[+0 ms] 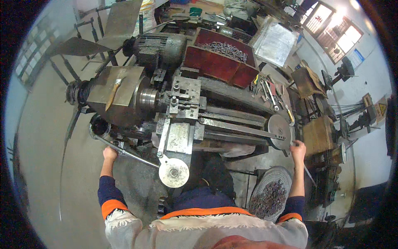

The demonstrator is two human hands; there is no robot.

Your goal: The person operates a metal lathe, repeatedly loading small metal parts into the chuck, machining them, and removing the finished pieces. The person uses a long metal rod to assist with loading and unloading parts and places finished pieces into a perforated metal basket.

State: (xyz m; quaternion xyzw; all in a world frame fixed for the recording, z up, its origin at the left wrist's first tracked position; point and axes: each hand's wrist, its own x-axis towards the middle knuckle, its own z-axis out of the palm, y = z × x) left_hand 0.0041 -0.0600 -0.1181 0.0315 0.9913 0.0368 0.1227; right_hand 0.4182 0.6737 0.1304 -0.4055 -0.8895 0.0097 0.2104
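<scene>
A small metal lathe stands in front of me. My left hand (110, 153) is closed round the long metal lever (132, 156), near its far left end. The lever slants down to a round pale disc (174, 172) on the front of the machine's slide (180, 137). My right hand (297, 150) is at the right edge of a larger grey disc (278, 129), its fingers curled; what they grip is too small to make out. A flat bar (236, 127) joins this disc to the slide. Left of the slide, a bright chuck (148, 98) sits on the headstock.
A brush (114, 93) lies on the headstock cover (97, 96). Behind are a motor (161, 46) and a red tray (215, 66) of small metal parts. Wrenches (271, 95) lie at right. A round basket (257, 203) of dark parts is beside my right forearm. More machines (342, 120) line the right.
</scene>
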